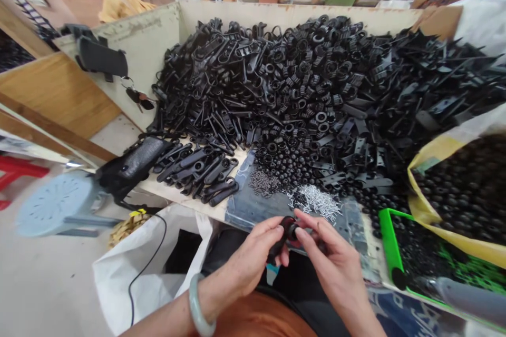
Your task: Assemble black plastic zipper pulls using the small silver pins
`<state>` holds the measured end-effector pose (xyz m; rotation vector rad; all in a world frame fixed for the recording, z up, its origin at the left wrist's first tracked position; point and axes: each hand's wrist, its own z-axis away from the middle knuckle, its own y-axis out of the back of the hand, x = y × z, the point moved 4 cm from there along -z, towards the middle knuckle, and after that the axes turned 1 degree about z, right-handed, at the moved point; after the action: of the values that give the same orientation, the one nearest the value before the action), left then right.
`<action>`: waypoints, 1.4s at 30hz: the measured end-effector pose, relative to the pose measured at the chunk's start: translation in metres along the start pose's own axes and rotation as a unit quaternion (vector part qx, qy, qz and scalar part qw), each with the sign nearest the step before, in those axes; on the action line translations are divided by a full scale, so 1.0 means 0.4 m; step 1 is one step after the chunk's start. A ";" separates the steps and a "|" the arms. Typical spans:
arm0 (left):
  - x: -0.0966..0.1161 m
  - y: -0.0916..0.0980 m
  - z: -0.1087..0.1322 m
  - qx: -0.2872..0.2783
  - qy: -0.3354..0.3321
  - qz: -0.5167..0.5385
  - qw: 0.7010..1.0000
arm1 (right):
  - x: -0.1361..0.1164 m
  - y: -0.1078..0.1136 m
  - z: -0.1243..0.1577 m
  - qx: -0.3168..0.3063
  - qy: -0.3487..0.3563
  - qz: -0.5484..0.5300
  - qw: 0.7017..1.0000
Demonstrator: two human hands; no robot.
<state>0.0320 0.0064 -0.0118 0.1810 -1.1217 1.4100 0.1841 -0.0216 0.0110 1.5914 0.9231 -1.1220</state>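
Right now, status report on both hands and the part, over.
Left hand and right hand both pinch the small black part. Held at the near table edge. Pile of black parts beyond; nothing blocks the hands.

Small black plastic part (291, 230) pinched between both hands' fingers (275, 233).

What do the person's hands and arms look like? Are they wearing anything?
No gloves and no sleeves show on the left hand or the right hand. The only thing worn is a smooth, pale green bangle round the left wrist.
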 end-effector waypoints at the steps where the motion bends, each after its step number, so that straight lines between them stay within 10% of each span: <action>1: -0.002 0.001 0.001 0.000 -0.002 -0.004 1.000 | -0.002 -0.002 0.002 0.013 -0.001 -0.004 1.000; 17: 0.012 -0.007 0.010 -0.012 -0.012 -0.076 0.997 | -0.013 0.001 0.016 0.042 0.065 0.081 0.994; 25: 0.021 -0.010 0.023 -0.006 -0.154 -0.305 0.940 | -0.009 -0.006 0.055 0.031 0.108 0.147 0.983; 33: 0.037 -0.008 0.077 -0.106 -0.125 -0.347 0.924 | 0.032 -0.013 0.088 0.024 -0.065 -0.055 0.996; 39: 0.055 0.033 0.071 0.010 -0.233 -0.506 0.830 | 0.066 -0.080 0.070 -0.027 -0.163 -0.162 0.973; 42: 0.051 0.066 0.058 0.065 -0.218 -0.494 0.839 | 0.084 -0.103 0.041 -0.022 -0.193 -0.172 0.966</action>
<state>-0.0062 0.0104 0.0011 1.0657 -1.0323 0.4972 0.1518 -0.0244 -0.0343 1.1401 0.9688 -1.5750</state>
